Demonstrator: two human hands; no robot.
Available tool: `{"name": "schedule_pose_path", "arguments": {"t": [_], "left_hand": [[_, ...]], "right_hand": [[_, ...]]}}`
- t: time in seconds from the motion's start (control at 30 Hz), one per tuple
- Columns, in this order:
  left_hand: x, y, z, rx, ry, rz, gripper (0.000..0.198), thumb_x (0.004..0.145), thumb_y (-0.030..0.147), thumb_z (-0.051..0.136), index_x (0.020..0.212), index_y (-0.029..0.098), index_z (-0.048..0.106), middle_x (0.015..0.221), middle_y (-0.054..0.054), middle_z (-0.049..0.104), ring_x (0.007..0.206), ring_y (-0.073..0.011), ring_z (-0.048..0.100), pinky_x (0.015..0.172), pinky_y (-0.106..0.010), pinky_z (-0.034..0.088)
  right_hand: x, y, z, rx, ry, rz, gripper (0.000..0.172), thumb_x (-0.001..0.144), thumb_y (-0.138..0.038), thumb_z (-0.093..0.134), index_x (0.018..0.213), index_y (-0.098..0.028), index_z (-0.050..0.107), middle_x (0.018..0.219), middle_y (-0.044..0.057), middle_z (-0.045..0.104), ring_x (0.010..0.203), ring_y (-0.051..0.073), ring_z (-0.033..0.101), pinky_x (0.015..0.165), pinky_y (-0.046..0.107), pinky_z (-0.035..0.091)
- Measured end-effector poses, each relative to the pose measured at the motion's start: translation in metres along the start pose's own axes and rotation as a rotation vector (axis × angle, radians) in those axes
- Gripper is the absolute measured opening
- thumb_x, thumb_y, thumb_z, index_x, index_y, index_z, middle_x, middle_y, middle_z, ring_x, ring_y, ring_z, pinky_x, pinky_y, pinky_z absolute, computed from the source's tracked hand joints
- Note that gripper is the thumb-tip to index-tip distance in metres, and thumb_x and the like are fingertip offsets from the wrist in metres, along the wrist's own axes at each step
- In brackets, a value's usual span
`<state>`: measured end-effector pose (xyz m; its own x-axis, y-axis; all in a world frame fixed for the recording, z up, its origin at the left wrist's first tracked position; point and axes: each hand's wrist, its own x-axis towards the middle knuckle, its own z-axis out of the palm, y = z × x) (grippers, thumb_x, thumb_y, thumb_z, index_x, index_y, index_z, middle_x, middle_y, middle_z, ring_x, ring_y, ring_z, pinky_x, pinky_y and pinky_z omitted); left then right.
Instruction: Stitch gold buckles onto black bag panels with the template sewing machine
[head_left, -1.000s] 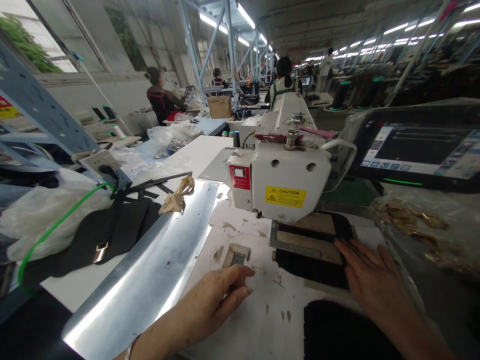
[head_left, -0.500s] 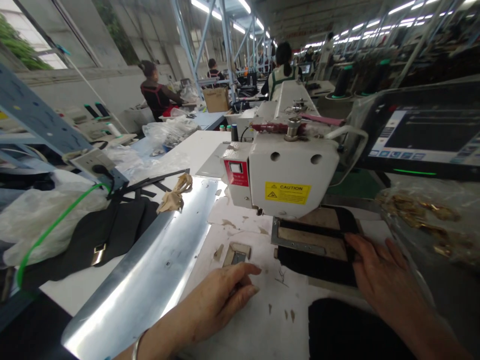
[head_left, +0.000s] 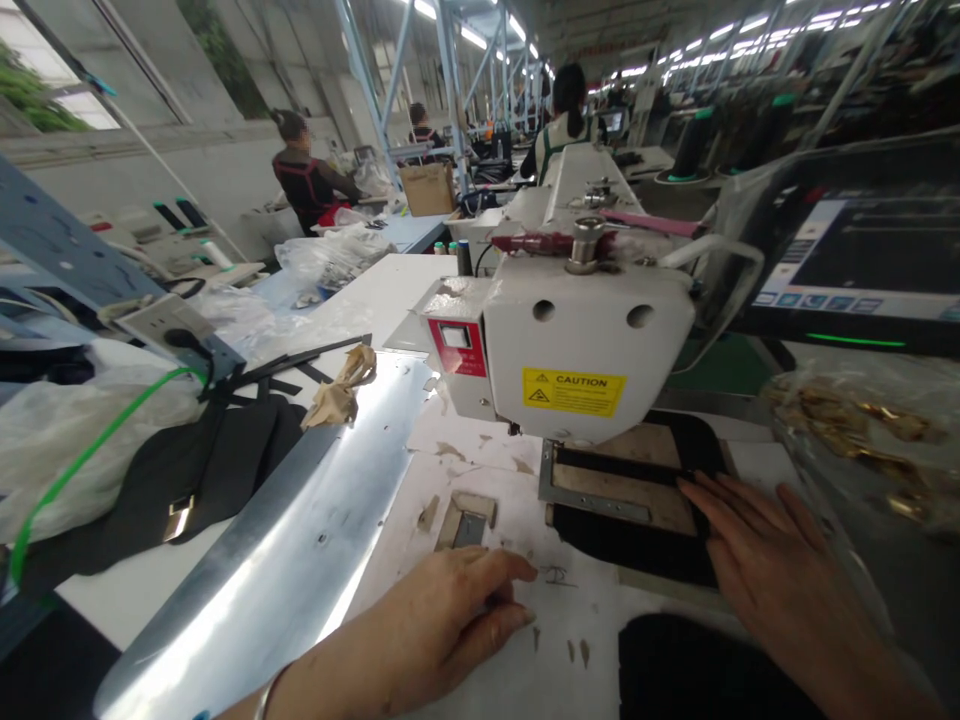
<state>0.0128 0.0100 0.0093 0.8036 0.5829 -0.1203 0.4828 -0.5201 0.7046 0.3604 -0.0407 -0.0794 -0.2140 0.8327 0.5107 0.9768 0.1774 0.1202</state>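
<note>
At a factory bench, a worker's right hand (head_left: pixel 772 575) lies flat, fingers spread & open, on a black workpiece (head_left: pixel 637 535) clamped under a metal frame (head_left: pixel 592 490), directly below the head of a white sewing machine (head_left: pixel 577 340) w/ a yellow caution label (head_left: pixel 574 392). Left hand (head_left: pixel 442 625) rests palm-down on the white tabletop (head_left: pixel 540 610) just left of & below the machine head, fingers loosely curled, gripping nothing; a small metal plate (head_left: pixel 466 522) sits just beyond its fingertips. Further left of the machine: a shiny steel sheet (head_left: pixel 315 540), crumpled tan paper (head_left: pixel 337 390), black pieces w/ a buckle (head_left: pixel 180 515). Right of the machine: touchscreen (head_left: pixel 862 260) & bag of brass hardware (head_left: pixel 862 430). Behind the machine, co-workers at other stations.
</note>
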Motion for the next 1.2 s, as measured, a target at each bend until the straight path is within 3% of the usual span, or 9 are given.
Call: {"name": "schedule_pose_path", "arguments": {"t": [0.2, 0.33, 0.57, 0.7, 1.2], "left_hand": [[0.018, 0.006, -0.004, 0.098, -0.026, 0.022, 0.023, 0.102, 0.029, 0.046, 0.120, 0.022, 0.058, 0.102, -0.006, 0.067, 0.092, -0.0195, 0.065, 0.081, -0.031, 0.052], [0.036, 0.013, 0.006, 0.232, -0.041, 0.061, 0.022, 0.101, 0.025, 0.048, 0.118, 0.021, 0.060, 0.099, -0.005, 0.067, 0.088, -0.0203, 0.065, 0.080, -0.033, 0.054], [0.063, 0.005, 0.046, 0.432, 0.163, 0.220, 0.030, 0.094, 0.026, 0.059, 0.122, 0.013, 0.059, 0.117, -0.011, 0.065, 0.110, -0.0269, 0.059, 0.098, -0.042, 0.052], [0.070, -0.007, 0.058, 0.456, 0.214, 0.255, 0.034, 0.094, 0.026, 0.058, 0.124, 0.010, 0.058, 0.116, -0.012, 0.065, 0.111, -0.0275, 0.059, 0.099, -0.042, 0.053], [0.077, -0.018, 0.061, 0.498, 0.315, 0.361, 0.032, 0.099, 0.026, 0.048, 0.123, 0.008, 0.058, 0.109, -0.014, 0.068, 0.101, -0.0257, 0.063, 0.090, -0.039, 0.057]], "right_hand": [[0.000, 0.001, 0.000, 0.007, -0.001, -0.012, 0.042, 0.092, -0.016, 0.032, 0.123, -0.009, 0.060, 0.122, 0.018, 0.069, 0.111, 0.032, 0.065, 0.104, 0.059, 0.039], [0.001, 0.003, -0.001, 0.023, -0.002, -0.007, 0.042, 0.091, -0.016, 0.033, 0.126, -0.008, 0.056, 0.121, 0.017, 0.069, 0.108, 0.030, 0.067, 0.104, 0.056, 0.041], [-0.006, 0.007, 0.002, 0.069, -0.043, -0.038, 0.047, 0.090, -0.020, 0.035, 0.134, -0.019, 0.053, 0.131, 0.012, 0.066, 0.116, 0.030, 0.063, 0.105, 0.058, 0.038], [-0.008, 0.008, 0.004, 0.083, -0.054, -0.060, 0.048, 0.088, -0.020, 0.038, 0.134, -0.020, 0.053, 0.135, 0.013, 0.062, 0.119, 0.032, 0.061, 0.107, 0.060, 0.035], [-0.022, 0.017, 0.016, 0.104, -0.094, -0.038, 0.052, 0.091, -0.022, 0.038, 0.143, -0.017, 0.045, 0.145, 0.013, 0.054, 0.128, 0.032, 0.055, 0.115, 0.058, 0.028]]}}
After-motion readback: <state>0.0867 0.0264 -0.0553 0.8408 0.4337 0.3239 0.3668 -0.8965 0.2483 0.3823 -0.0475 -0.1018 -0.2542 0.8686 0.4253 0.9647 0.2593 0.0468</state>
